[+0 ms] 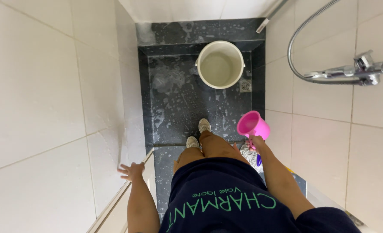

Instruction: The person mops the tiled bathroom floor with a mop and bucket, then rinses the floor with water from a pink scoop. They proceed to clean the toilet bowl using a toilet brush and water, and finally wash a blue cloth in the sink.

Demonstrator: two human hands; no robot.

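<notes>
My right hand (pixel 257 142) grips the handle of a pink plastic mug (pixel 252 124), held tilted above the wet dark floor (pixel 178 103) near the right wall. My left hand (pixel 132 171) hangs open with fingers spread, close to the left wall and a metal edge strip (pixel 122 194). A white bucket (pixel 220 64) with cloudy water stands at the far end of the shower floor. My feet in light shoes (pixel 198 133) stand on the soapy dark tiles.
White tiled walls close in on both sides. A chrome tap with a flexible hose (pixel 355 71) juts from the right wall. A floor drain (pixel 245 85) sits right of the bucket. A striped cloth or mop head (pixel 249 155) lies under my right arm.
</notes>
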